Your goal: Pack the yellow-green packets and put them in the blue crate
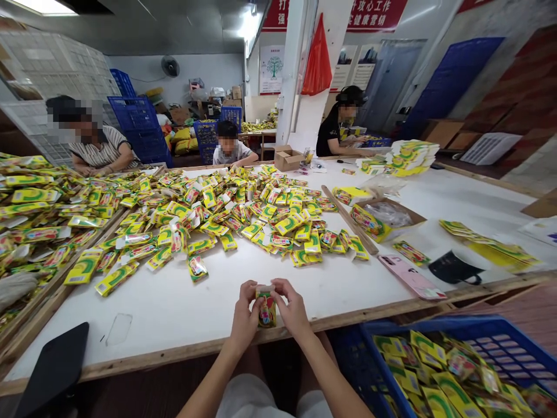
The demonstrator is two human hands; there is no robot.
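Near the table's front edge I hold a small yellow, green and red box (267, 312) upright between both hands. My left hand (246, 310) pinches its left side, thumb on the printed front. From the right, my right hand (289, 305) grips the upper corner with thumb and fingers. A pale flap shows at the top of the box, between my fingertips; whether it is fully closed I cannot tell. Beyond my hands spreads a heap of similar small boxes (261, 229), some with white end flaps sticking out. One box (198, 269) lies apart in front of the heap.
A blue crate (500, 331) of boxes stands at my lower right. On the table's right lie a pink phone (411, 277), a black mug (455, 267) and an open carton (387, 217). Wooden strips (350, 220) divide the tabletop. Several people sit around the far side.
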